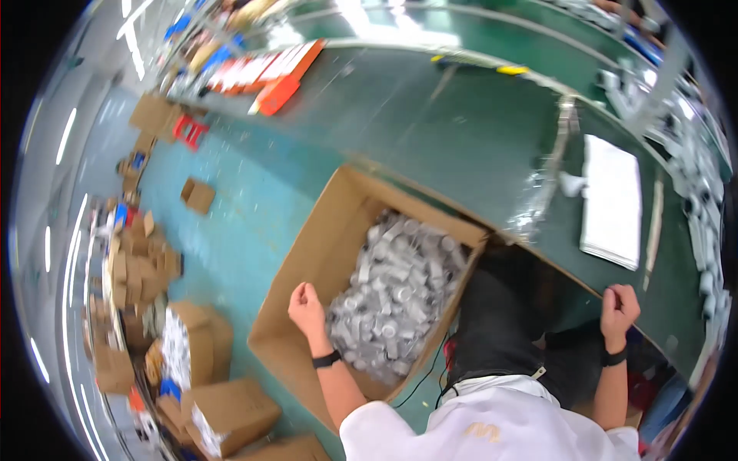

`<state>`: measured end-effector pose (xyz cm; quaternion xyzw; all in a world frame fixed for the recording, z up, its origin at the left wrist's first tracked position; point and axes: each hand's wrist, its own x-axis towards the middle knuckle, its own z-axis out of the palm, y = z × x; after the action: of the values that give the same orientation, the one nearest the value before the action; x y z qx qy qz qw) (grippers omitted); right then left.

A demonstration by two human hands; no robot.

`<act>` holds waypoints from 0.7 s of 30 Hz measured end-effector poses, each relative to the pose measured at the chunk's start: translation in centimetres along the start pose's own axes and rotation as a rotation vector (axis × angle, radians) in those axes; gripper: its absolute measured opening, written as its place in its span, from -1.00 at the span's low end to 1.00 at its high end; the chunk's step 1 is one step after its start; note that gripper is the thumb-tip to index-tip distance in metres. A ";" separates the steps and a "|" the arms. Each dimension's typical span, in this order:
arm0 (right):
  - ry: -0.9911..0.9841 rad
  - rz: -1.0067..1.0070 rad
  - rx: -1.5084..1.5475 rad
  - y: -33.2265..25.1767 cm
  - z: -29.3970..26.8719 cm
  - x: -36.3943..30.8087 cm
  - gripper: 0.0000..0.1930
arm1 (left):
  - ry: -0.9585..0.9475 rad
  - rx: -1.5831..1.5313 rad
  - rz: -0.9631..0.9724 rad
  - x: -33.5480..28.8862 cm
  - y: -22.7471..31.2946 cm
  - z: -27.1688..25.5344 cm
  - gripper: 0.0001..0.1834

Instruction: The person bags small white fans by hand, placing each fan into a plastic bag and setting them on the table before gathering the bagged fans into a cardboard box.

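A large open cardboard box (296, 269) stands beside me, partly filled with a heap of grey plastic pipe-like pieces (396, 296). Over the box's left side, above the cardboard and apart from the heap, is my left hand (307, 309), its fingers curled closed with nothing showing in them. My right hand (619, 309) is closed too, near the front edge of the green-topped table (461, 138), and no object shows in it. A stack of white sheets or bags (611, 203) lies on the table just beyond that hand. Both wrists wear dark bands.
Clear tape or film (542, 184) runs across the table. Orange-and-white bins (277, 73) sit at its far left end, and a yellow-handled tool (511, 70) by its back edge. Grey parts (703, 223) line the right. Cardboard boxes (231, 415) and a red stool (189, 131) stand on the floor.
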<state>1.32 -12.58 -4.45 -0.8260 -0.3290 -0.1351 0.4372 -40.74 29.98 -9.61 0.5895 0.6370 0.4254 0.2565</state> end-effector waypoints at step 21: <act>0.188 0.406 0.047 5.2 -15.2 5.0 -0.78 | -0.750 -0.438 0.482 -22.2 26.7 27.6 -0.81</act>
<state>9.48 -24.88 3.68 -0.8488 -0.1169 -0.1129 0.5031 0.16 13.49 -4.91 0.7647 0.2421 0.3551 0.4802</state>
